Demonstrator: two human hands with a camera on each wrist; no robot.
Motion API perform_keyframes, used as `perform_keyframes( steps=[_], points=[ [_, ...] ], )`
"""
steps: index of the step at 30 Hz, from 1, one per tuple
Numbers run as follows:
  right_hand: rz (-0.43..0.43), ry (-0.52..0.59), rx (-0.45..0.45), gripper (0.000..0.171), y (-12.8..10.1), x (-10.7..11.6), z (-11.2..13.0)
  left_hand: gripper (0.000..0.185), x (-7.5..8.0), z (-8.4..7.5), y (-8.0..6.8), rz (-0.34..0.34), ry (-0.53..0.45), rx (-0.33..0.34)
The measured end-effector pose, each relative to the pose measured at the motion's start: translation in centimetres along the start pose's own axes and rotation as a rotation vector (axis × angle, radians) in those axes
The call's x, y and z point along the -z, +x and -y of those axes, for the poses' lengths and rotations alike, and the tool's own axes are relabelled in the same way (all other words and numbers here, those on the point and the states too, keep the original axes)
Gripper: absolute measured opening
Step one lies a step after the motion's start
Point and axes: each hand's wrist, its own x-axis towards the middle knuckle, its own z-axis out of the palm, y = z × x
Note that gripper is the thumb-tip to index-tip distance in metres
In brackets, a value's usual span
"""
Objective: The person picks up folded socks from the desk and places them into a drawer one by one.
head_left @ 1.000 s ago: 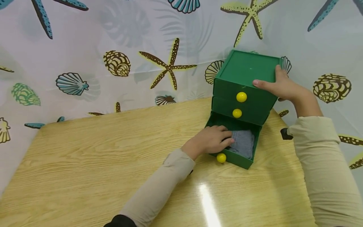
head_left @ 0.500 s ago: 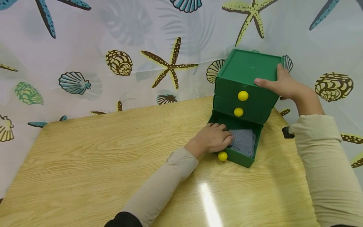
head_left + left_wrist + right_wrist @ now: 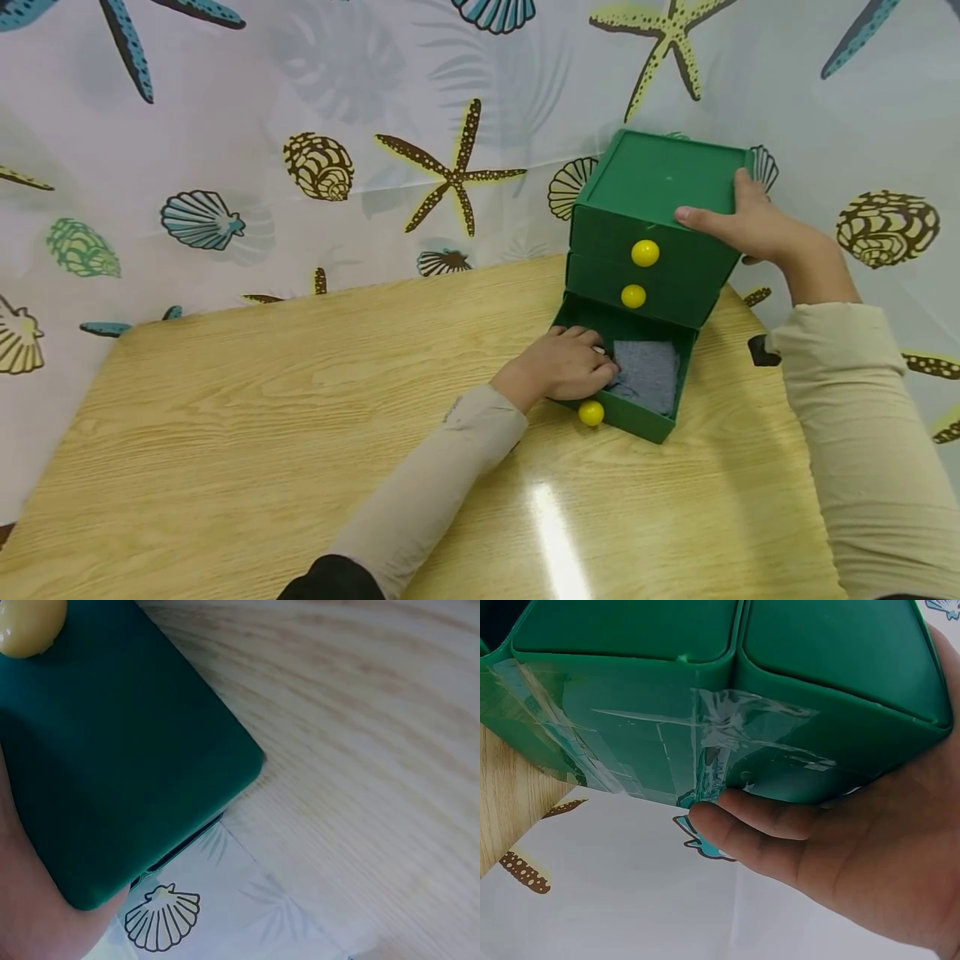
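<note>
A green drawer box (image 3: 671,179) with round yellow knobs stands at the back right in the head view. Its bottom drawer (image 3: 637,419) is pulled out, and a folded grey cloth (image 3: 651,375) lies inside. My left hand (image 3: 562,367) reaches over the drawer's left side and pinches the cloth's left edge; its fingertips are partly hidden. My right hand (image 3: 761,229) holds the box's top right edge, thumb on top. In the right wrist view, its fingers (image 3: 761,851) lie along the taped side. The left wrist view shows the drawer front (image 3: 135,765) beside the hand.
A wood-grain table (image 3: 285,433) spreads to the left and front. Behind it hangs a white curtain (image 3: 225,100) printed with shells and starfish. Clear tape (image 3: 727,720) covers part of the box's side.
My left fingers have curled in at the cloth's left edge, and the cloth's seamed upper part has shifted, showing a smoother surface. My right hand stays on the box. The head view has shifted slightly.
</note>
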Motion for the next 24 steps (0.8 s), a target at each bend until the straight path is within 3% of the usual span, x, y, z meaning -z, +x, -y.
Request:
perform_keyframes(
  steps=[10,24],
  points=[
    [-0.003,-0.011,0.006,0.117,-0.09,0.02,-0.03,0.051,-0.17,0.06,0.14,-0.045,-0.056,-0.013],
    [-0.011,-0.012,0.008,0.118,0.09,0.04,-0.16,0.052,0.05,0.11,0.30,0.042,-0.044,-0.005]
  ],
)
